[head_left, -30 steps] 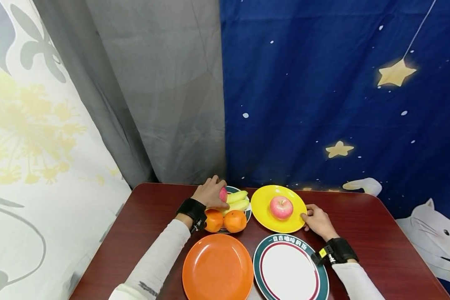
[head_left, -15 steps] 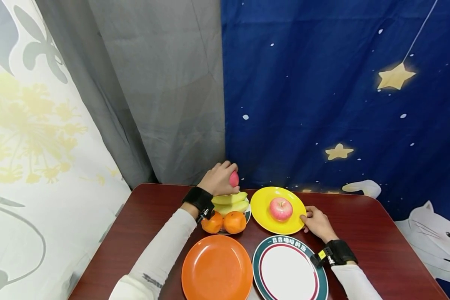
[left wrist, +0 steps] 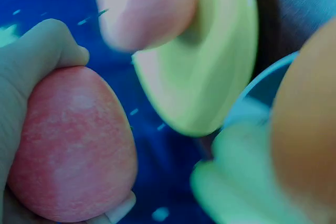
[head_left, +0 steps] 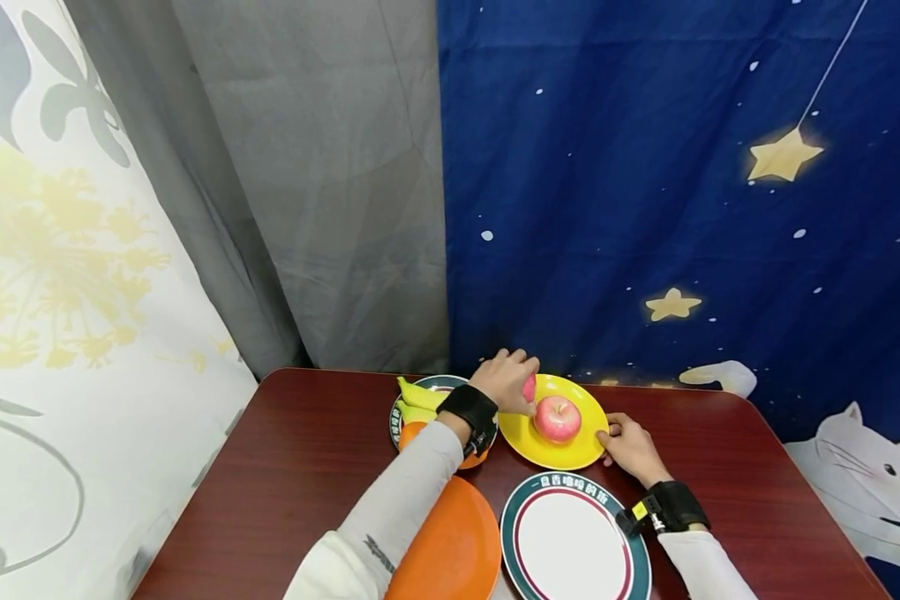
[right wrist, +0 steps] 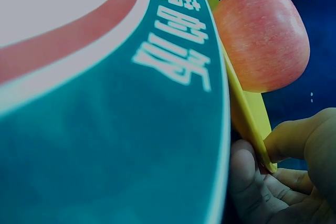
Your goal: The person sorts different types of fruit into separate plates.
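Note:
My left hand [head_left: 504,382] grips a pink-red apple [left wrist: 76,145] between thumb and fingers, over the left rim of the yellow plate [head_left: 521,432]. On that plate sits another apple [head_left: 557,419], just right of the held one. My right hand [head_left: 632,448] pinches the yellow plate's right rim; in the right wrist view the thumb [right wrist: 294,139] lies on the rim with fingers beneath. Left of the yellow plate, a green-rimmed plate [head_left: 396,423] bears bananas [head_left: 420,395] and oranges [head_left: 412,432], partly hidden behind my left wrist and sleeve.
An orange plate [head_left: 457,550] lies at the near side, partly covered by my left sleeve. To its right is a white plate with a green rim [head_left: 570,542], under my right wrist band. A blue curtain [head_left: 645,183] hangs behind the table's [head_left: 285,483] far edge.
My left hand has lifted the apple off the fruit plate and carried it right to the yellow plate. The right hand keeps its hold on the yellow rim.

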Action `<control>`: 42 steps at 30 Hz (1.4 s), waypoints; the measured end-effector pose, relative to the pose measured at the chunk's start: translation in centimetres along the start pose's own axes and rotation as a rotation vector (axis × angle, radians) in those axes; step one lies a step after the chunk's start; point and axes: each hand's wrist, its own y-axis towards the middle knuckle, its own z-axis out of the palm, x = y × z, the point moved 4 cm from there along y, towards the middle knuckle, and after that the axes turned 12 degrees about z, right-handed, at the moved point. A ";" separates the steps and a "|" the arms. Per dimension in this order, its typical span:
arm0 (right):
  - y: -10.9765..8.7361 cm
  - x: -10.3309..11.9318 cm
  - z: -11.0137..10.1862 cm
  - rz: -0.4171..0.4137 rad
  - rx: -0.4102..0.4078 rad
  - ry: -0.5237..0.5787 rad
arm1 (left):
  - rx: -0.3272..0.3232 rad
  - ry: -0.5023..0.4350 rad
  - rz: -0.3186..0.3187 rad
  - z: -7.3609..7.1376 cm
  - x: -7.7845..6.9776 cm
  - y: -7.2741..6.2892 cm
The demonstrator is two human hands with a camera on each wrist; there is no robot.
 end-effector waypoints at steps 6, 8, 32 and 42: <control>0.0 -0.1 0.1 -0.005 -0.010 0.007 | 0.114 0.014 -0.006 3.2 -1.7 1.0; 0.0 -0.1 0.1 -0.011 -0.013 0.011 | 0.137 0.008 -0.003 3.8 -2.3 1.1; -1.7 -0.3 -0.8 0.021 -0.012 0.004 | 0.052 -0.011 0.087 -0.3 -2.4 -1.1; -7.2 -1.2 -1.1 -0.024 0.075 -0.090 | -0.137 -0.026 0.194 -3.3 -0.8 -10.2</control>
